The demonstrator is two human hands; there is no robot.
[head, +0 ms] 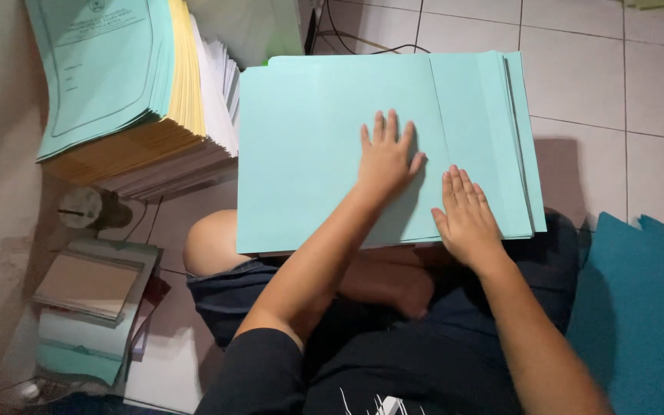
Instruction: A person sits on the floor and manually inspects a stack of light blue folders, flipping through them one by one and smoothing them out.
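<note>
A stack of light teal paper folders [309, 146] lies across my lap and the tiled floor. My left hand [386, 157] rests flat on the top sheet, fingers spread. My right hand [466, 215] lies flat near the stack's lower right edge, fingers together and pointing away from me. A folded or offset strip of the same teal paper [486, 131] runs down the right side of the stack. Neither hand grips anything.
A tall pile of teal, yellow and white printed booklets [132, 84] stands at the upper left. Smaller books and papers [90, 307] lie at the lower left, beside a tape roll [80, 207]. A teal cushion [639, 307] sits at the right. Black cables [363, 38] cross the white tiles.
</note>
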